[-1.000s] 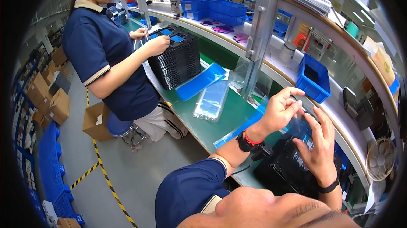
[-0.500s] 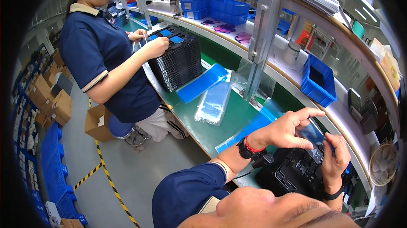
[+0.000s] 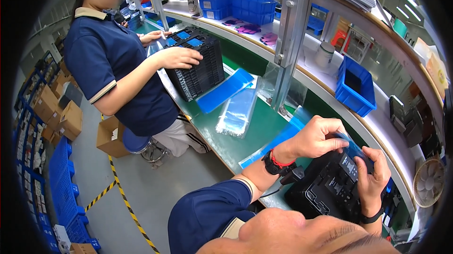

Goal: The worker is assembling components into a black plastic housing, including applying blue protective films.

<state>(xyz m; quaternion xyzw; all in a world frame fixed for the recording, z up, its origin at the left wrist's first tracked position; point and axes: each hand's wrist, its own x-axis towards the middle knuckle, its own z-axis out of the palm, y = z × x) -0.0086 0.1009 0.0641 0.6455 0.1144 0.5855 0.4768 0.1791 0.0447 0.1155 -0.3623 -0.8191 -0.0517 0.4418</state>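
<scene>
Between my two hands is a small piece of bluish see-through film [image 3: 352, 148]. My left hand [image 3: 317, 136], with a black watch and a red band at the wrist, is closed in a pinch on the film's near-left edge. The fingers and thumb of my right hand [image 3: 374, 176], which has a black wristband, are closed on its other side. Right below both hands sits a black plastic case [image 3: 325, 188] with raised outlines and dark labels on top. Strips of blue film [image 3: 273, 144] lie on the green bench beside my left forearm.
A blue film sheet [image 3: 226, 90] and clear sleeves [image 3: 237, 116] lie farther along the bench [image 3: 214, 126]. At left, a co-worker rests a hand on a black ribbed block [image 3: 200, 74]. A metal post [image 3: 286, 51] rises behind; a blue bin [image 3: 355, 86] stands on the shelf.
My left hand, spread half a second ago, has closed in a pinch on the film. My right hand stays about where it was. The co-worker's near hand has flattened onto the black block.
</scene>
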